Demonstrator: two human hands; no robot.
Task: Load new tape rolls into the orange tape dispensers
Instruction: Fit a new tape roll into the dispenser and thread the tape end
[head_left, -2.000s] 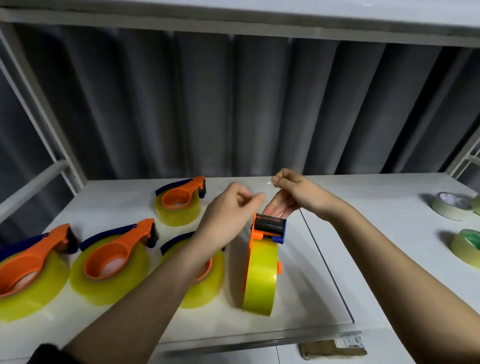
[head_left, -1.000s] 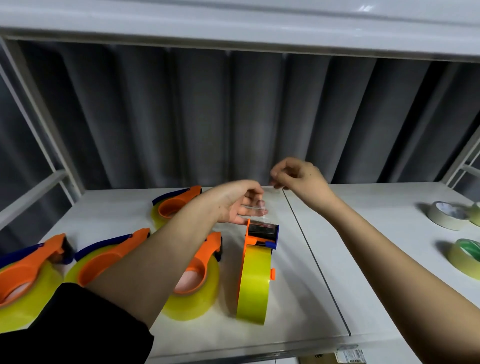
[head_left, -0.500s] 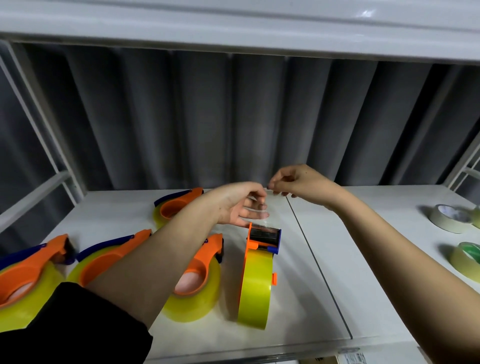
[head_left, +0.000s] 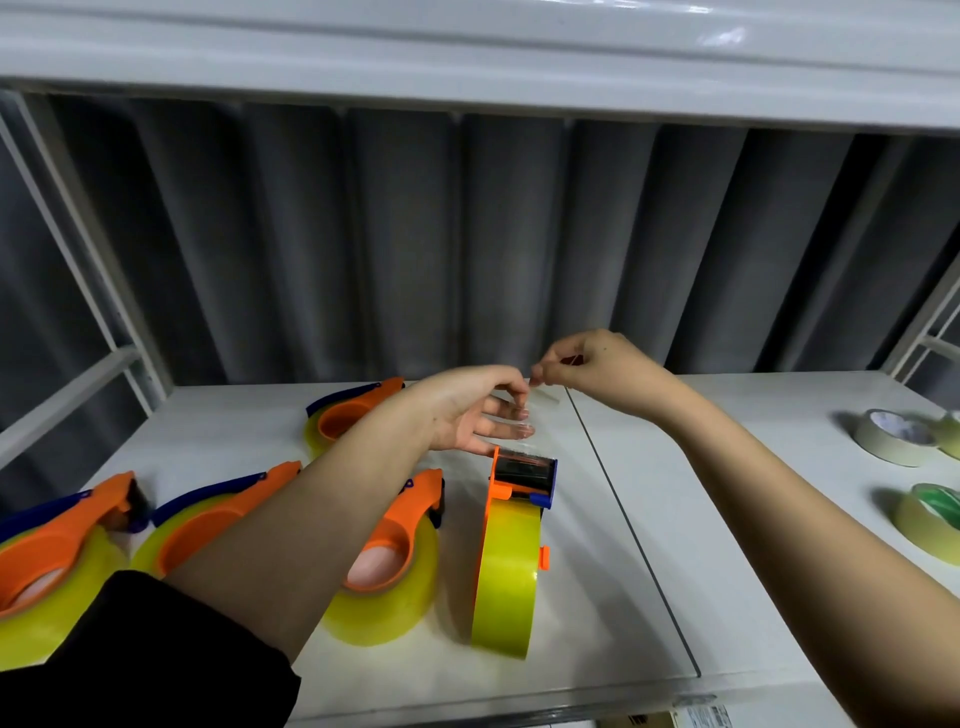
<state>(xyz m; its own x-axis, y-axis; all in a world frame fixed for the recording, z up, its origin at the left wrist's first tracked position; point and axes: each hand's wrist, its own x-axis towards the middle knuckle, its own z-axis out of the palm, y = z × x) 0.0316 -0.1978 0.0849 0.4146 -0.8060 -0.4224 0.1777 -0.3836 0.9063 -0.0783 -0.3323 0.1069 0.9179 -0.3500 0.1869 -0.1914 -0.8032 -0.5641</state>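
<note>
Your right hand (head_left: 597, 364) pinches the clear tape end (head_left: 540, 397) drawn up from the upright dispenser (head_left: 511, 545) standing mid-surface; your left hand (head_left: 478, 410), fingers loosely spread, touches the strip. It could fold onto itself or tip the dispenser. Count five loaded dispensers, four lying flat toward nine o'clock, and three spare rolls (head_left: 891, 435) at three o'clock.

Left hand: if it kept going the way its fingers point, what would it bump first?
Probably the clear tape strip pinched by the right hand, just beyond the left hand; depth is unclear.
</note>
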